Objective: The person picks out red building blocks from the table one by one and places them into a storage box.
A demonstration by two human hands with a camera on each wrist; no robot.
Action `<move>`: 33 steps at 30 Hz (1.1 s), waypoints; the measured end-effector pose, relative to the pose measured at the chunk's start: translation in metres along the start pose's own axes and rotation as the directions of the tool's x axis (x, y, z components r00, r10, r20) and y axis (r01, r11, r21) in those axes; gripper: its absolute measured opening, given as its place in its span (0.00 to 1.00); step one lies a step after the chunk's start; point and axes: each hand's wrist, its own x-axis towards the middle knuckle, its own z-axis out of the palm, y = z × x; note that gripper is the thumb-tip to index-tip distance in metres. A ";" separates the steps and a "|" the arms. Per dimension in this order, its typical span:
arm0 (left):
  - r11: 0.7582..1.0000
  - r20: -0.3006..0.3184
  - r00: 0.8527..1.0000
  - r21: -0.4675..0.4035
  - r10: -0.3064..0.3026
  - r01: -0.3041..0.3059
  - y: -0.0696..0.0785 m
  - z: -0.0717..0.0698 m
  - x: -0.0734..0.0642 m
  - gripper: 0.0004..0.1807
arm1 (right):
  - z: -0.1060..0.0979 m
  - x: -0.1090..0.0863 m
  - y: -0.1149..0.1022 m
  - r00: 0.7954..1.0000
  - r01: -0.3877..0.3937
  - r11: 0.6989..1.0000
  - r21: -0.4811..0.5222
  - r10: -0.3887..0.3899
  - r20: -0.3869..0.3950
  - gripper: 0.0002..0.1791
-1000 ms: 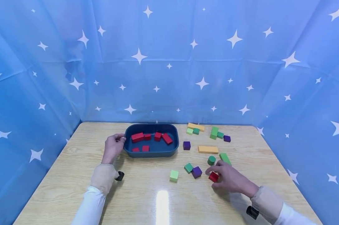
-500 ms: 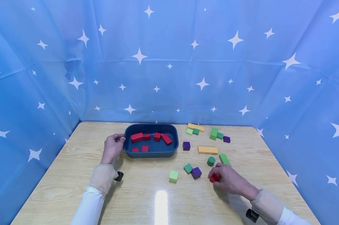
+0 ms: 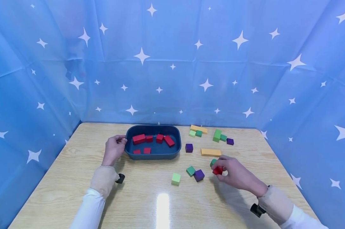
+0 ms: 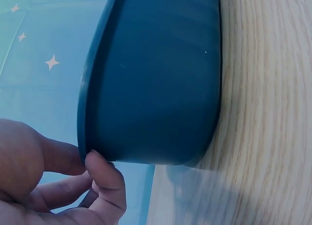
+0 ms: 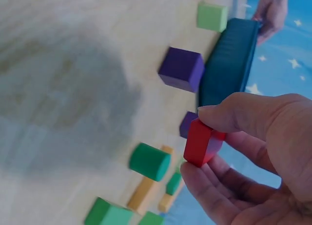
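Observation:
My left hand pinches the left rim of a dark blue bin, thumb and fingertips at the rim in the left wrist view. Several red blocks lie in the bin. Between the thumb and fingertips of my right hand is a red block, raised off the table in the right wrist view. Just beyond it stands a green cylinder, partly covered by the hand in the head view. A purple cube and a green cube sit left of the right hand.
A light green cube lies toward the front middle. Another purple cube is close to the bin's right side, with an orange plank right of it. More green, orange and purple blocks sit at the back right. A blue star-patterned curtain hangs behind.
My right fingers have closed on the red block and lifted it, moving slightly up and away from me. My left hand stays at the bin's rim.

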 end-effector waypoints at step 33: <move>0.999 0.026 0.999 -0.006 -0.043 0.044 0.003 -0.002 0.001 0.19 | -0.053 0.124 -0.047 0.992 0.118 0.993 -0.008 -0.118 -0.041 0.12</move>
